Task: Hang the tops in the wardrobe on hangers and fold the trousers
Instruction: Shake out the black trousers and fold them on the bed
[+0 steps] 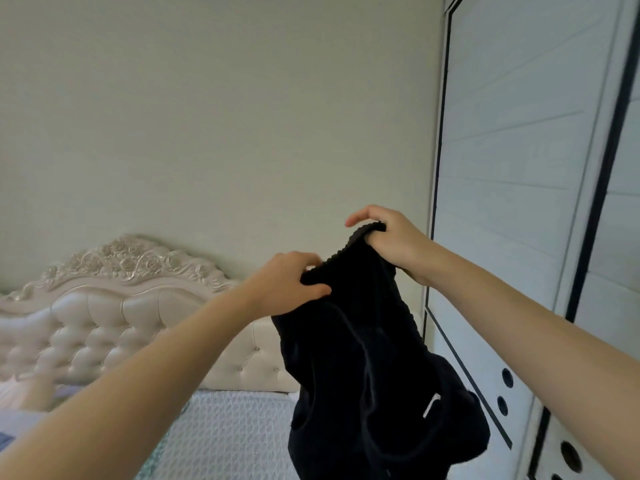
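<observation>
Both hands hold a black garment (pixel 363 375) up in the air by its ribbed top edge. The left hand (pixel 287 284) pinches one end of that edge between thumb and curled fingers. The right hand (pixel 391 240) grips the other end a little higher, with its forefinger sticking out. The hands are near each other, with only a short stretch of the edge between them. The rest of the cloth hangs down below them in loose folds, and a small white label (pixel 431 405) shows low on it. Whether it is a top or trousers I cannot tell. It hangs in front of the bed (pixel 225 434) and its padded headboard (pixel 104 306), just beside the white wardrobe (pixel 512 168) door on the right.
</observation>
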`<state>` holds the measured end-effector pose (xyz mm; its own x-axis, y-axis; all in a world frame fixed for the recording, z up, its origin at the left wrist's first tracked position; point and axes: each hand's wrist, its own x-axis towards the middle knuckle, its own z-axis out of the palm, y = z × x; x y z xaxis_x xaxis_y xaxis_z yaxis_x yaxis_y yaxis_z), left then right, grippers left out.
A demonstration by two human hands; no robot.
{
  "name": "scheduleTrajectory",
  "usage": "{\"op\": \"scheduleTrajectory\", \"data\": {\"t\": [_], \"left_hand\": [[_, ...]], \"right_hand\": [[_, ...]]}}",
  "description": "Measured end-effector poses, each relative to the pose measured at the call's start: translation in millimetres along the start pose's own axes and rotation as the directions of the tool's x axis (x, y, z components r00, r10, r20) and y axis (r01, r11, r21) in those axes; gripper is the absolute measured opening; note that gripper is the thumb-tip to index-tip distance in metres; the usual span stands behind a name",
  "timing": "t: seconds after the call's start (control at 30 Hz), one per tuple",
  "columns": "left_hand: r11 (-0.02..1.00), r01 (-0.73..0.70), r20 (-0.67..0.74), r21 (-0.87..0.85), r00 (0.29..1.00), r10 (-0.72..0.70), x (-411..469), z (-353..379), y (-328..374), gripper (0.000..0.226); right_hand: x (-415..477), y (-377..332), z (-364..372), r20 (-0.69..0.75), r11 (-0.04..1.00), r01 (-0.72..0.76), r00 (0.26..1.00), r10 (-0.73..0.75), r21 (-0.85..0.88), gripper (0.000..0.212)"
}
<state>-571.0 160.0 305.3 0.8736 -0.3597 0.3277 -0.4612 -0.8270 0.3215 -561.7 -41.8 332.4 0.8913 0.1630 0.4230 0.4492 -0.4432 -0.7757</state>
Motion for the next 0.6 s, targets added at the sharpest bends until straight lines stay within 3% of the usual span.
{"op": "scheduleTrajectory", "data": {"t": [0.07, 0.17, 0.23, 0.33, 0.4, 0.5, 0.6], "left_hand": [[0.999, 0.013, 0.014, -0.053, 1.0, -0.012, -2, 6, -8, 0.028], [0.994, 0.022, -0.039, -0.105, 0.999, -0.026, -3, -7, -18, 0.021], [0.994, -0.011, -0.079, -0.112, 0.997, 0.002, 0, -21, -20, 0.015], [0.994, -0.073, -0.115, -0.079, 0.991, 0.064, 8, -39, -12, 0.002], [0.995, -0.079, -0.136, -0.064, 0.988, 0.069, 15, -49, -5, 0.009], [0.994, -0.072, -0.224, -0.085, 0.973, 0.051, 27, -66, 4, 0.01], [0.994, -0.074, -0.281, -0.083, 0.959, 0.048, 40, -80, 15, 0.009]], "right_hand": [[2, 2, -1, 0.016, 1.0, 0.001, 1.0, -0.001, -0.015, 0.034], [5, 12, -9, 0.013, 0.995, -0.007, 1.0, 0.008, -0.105, 0.018], [8, 27, -12, -0.007, 0.959, -0.021, 1.0, 0.02, -0.284, 0.012], [2, 57, -8, -0.023, 0.886, -0.08, 0.997, 0.078, -0.457, 0.019], [-8, 75, -4, -0.047, 0.809, -0.064, 0.998, 0.045, -0.585, 0.032], [-21, 107, 5, -0.112, 0.512, 0.073, 0.94, -0.322, -0.856, 0.064], [-37, 109, 20, 0.032, 0.256, 0.338, 0.657, -0.753, -0.906, 0.039]]}}
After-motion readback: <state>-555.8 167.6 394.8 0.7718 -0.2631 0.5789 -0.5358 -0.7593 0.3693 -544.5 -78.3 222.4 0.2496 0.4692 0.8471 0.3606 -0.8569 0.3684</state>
